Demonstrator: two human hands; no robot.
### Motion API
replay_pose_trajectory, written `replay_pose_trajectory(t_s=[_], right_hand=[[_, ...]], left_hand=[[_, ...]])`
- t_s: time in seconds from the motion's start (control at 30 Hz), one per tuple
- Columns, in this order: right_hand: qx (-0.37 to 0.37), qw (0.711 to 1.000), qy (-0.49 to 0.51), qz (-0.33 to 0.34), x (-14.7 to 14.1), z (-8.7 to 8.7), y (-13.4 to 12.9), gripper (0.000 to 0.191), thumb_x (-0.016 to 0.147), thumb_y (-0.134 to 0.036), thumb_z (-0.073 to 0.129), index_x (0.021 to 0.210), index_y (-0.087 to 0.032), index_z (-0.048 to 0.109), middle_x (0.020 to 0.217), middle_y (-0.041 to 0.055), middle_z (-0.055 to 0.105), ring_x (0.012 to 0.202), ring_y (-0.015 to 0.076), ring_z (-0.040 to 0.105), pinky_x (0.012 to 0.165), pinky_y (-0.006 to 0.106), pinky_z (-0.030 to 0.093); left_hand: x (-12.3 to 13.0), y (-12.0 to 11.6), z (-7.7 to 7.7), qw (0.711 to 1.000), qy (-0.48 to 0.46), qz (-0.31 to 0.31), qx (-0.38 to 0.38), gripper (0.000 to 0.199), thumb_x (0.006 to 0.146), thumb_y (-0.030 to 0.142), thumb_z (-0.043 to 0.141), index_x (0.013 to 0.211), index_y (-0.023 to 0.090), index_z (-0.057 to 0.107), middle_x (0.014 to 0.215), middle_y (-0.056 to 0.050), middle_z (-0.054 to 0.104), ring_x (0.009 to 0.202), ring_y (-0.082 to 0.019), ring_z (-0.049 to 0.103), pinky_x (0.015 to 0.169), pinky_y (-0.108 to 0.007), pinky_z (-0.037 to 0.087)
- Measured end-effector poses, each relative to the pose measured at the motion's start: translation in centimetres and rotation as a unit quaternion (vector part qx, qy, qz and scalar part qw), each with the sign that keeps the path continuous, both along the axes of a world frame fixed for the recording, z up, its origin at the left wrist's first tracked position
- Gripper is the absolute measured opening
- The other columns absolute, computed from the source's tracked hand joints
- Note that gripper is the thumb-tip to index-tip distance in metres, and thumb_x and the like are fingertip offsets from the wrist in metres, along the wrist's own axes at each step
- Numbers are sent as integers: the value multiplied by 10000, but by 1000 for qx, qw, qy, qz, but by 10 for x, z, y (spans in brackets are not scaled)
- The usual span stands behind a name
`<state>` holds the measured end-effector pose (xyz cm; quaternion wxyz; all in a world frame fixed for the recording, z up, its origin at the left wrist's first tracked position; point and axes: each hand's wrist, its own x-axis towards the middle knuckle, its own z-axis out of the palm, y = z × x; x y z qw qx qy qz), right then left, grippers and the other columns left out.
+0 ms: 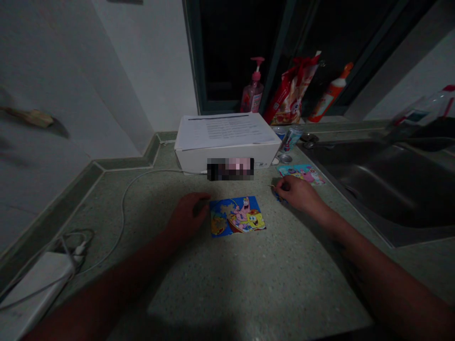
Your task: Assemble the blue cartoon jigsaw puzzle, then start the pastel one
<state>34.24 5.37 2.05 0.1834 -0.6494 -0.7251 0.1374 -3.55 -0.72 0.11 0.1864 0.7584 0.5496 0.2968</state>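
A SpongeBob picture puzzle [245, 220] lies flat on the counter, with plain tan-grey patches in its blue upper left part. My left hand [188, 213] rests at its left edge, fingertips by the upper left corner, thumb and forefinger apart and nothing between them. To the right of the puzzle, my right hand [298, 193] is closed in a pinch over small dark blue puzzle pieces [280, 198]; a piece seems to be at the fingertips, mostly hidden by them. Just beyond that hand lies a second, light blue and pink cartoon picture [307, 174], partly covered.
A white box [227, 137] with a printed sheet stands behind, a cabled device [230, 169] against its front. Cans [291, 137] stand right of it, near the steel sink [355, 184]. A pump bottle [252, 90] stands at the window. A power strip [39, 279] lies at left.
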Motion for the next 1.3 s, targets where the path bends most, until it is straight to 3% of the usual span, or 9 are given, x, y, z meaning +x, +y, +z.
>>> replay_pose_trajectory(t_s=[0.2, 0.43, 0.6, 0.7, 0.87, 1.03, 1.17, 1.3], right_hand=[[18, 994, 112, 10, -10, 2, -18, 152, 899, -380, 656, 856, -236, 680, 809, 60, 770, 712, 227, 696, 656, 332, 500], [32, 981, 153, 111, -59, -1, -49, 148, 955, -336, 638, 909, -234, 735, 831, 39, 774, 710, 204, 688, 645, 324, 501], [46, 965, 162, 202, -88, -3, -71, 115, 961, -250, 643, 929, -253, 754, 891, 28, 777, 779, 196, 707, 715, 329, 517], [44, 951, 202, 231, -98, -3, -81, 101, 967, -234, 644, 930, -252, 736, 909, 22, 779, 770, 182, 697, 713, 321, 514], [9, 937, 255, 238, -105, -3, -89, 75, 942, -220, 654, 932, -253, 721, 831, -3, 734, 673, 155, 635, 637, 296, 475], [-29, 935, 275, 223, -105, -2, -89, 46, 918, -244, 671, 907, -261, 712, 731, -27, 667, 624, 149, 589, 597, 290, 443], [-40, 933, 281, 222, -104, -1, -89, 39, 915, -262, 672, 914, -275, 708, 728, -31, 655, 618, 151, 578, 590, 296, 436], [-21, 937, 263, 230, -104, -1, -90, 42, 935, -260, 660, 938, -267, 701, 738, -25, 652, 627, 160, 592, 613, 310, 458]], left_hand=[[1, -2, 4, 1000, 4, 1, 17, 258, 983, 232, 575, 1204, 218, 709, 1233, -104, 785, 1181, -326, 734, 1086, -582, 593], [7, -10, 11, 997, 30, -43, 61, 235, 982, 257, 556, 1116, 238, 748, 1110, -78, 805, 1078, -304, 750, 1024, -517, 609], [17, -23, 12, 983, 53, -138, 110, 170, 1015, 281, 609, 1075, 264, 767, 1027, -66, 807, 984, -287, 758, 959, -486, 604], [22, -28, 10, 965, 64, -210, 146, 182, 1036, 282, 621, 1174, 273, 740, 1078, -58, 810, 985, -266, 753, 933, -461, 604], [24, -30, 3, 945, 56, -260, 189, 222, 1046, 254, 629, 1254, 275, 703, 1098, -56, 811, 982, -237, 756, 906, -422, 599], [22, -30, 2, 948, 56, -257, 179, 247, 1063, 216, 591, 1278, 274, 697, 1104, -52, 812, 978, -235, 754, 902, -422, 592], [23, -30, 5, 953, 54, -254, 159, 186, 1080, 244, 573, 1187, 283, 720, 1076, -42, 813, 976, -235, 756, 907, -425, 593], [26, -29, 6, 947, 43, -255, 191, 130, 1074, 250, 601, 1160, 258, 698, 1034, -33, 808, 919, -221, 746, 861, -412, 594]])
